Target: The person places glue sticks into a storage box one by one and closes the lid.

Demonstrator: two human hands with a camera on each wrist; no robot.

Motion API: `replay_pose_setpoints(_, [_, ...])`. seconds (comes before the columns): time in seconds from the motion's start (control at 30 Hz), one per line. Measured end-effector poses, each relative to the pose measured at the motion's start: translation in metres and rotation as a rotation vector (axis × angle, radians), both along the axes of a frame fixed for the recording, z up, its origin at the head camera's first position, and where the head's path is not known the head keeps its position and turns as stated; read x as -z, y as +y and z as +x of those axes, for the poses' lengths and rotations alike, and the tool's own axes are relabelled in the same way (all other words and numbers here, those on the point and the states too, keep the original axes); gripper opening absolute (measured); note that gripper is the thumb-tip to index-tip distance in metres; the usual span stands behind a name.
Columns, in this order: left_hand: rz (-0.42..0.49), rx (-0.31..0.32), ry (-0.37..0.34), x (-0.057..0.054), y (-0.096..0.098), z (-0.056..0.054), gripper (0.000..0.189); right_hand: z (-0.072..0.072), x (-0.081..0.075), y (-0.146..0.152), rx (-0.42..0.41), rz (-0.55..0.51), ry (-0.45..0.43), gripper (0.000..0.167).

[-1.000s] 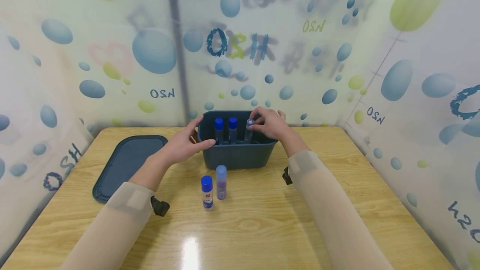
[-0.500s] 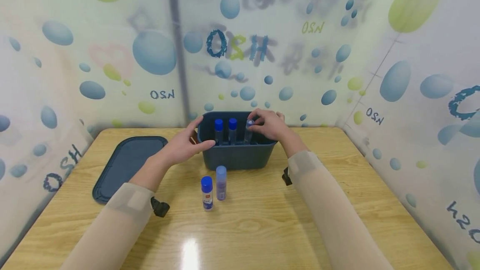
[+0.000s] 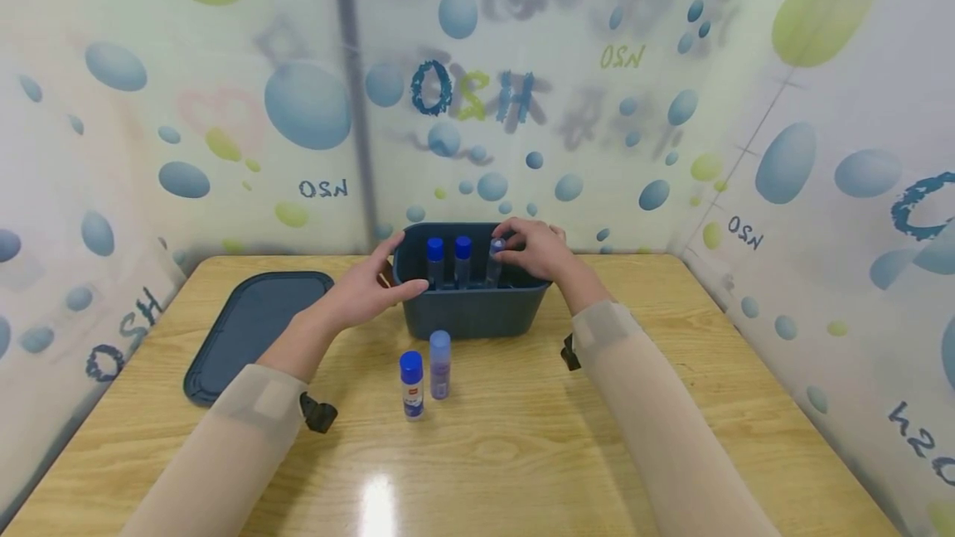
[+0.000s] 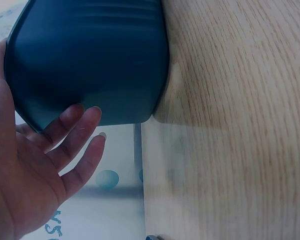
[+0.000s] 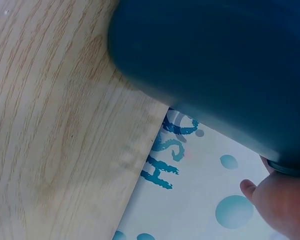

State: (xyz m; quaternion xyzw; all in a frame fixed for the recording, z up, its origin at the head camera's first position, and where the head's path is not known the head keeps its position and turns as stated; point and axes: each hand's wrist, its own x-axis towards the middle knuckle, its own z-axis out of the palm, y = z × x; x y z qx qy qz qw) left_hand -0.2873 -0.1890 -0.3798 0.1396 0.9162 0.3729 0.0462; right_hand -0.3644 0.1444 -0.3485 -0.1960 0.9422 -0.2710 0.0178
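A dark blue bin [image 3: 473,313] stands at the back of the table, with two blue-capped glue sticks [image 3: 462,259] upright inside. Right of these, a glue stick with a paler cap [image 3: 493,272] is pinched near its top between the thumb and fingers of my right hand [image 3: 543,249]. My left hand [image 3: 364,292] rests on the bin's left end, its thumb over the front rim and its index finger near the back corner. In the left wrist view, the other fingers [image 4: 80,132] spread loosely along the end wall. The lower parts of the glue sticks are hidden by the bin's front wall.
In front of the bin stand a labelled glue stick [image 3: 412,388] with a dark blue cap and a purplish one [image 3: 440,367] with a paler cap. A dark blue lid [image 3: 249,326] lies at the left. Patterned walls [image 3: 477,147] close off the table's back and sides.
The hands, bin and glue sticks keep their places. Only the head view has shifted very slightly.
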Motion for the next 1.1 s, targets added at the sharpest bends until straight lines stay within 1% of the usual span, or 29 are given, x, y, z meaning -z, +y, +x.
replay_pose_setpoints(0.23, [0.001, 0.0, 0.001, 0.0, -0.001, 0.0, 0.111, 0.001, -0.001, 0.0, 0.001, -0.018, 0.006, 0.039])
replay_pose_setpoints(0.57, [0.009, 0.002, -0.003, 0.0, -0.001, 0.001, 0.11, 0.002, 0.002, 0.004, 0.01, -0.114, 0.028, 0.042])
replay_pose_setpoints(0.7, [0.018, 0.008, -0.004, 0.002, -0.001, 0.0, 0.11, 0.002, 0.004, 0.005, 0.022, -0.158, 0.063, 0.04])
replay_pose_setpoints(0.8, [0.017, 0.009, -0.006, 0.003, -0.001, 0.0, 0.11, 0.003, 0.004, 0.006, 0.033, -0.193, 0.114, 0.039])
replay_pose_setpoints(0.93, [0.014, 0.006, -0.007, 0.003, -0.002, 0.0, 0.111, 0.007, -0.001, 0.007, 0.042, -0.272, 0.167, 0.039])
replay_pose_setpoints(1.1, [0.011, 0.008, -0.009, 0.002, -0.002, 0.0, 0.111, 0.018, -0.009, 0.01, 0.013, -0.393, 0.147, 0.04])
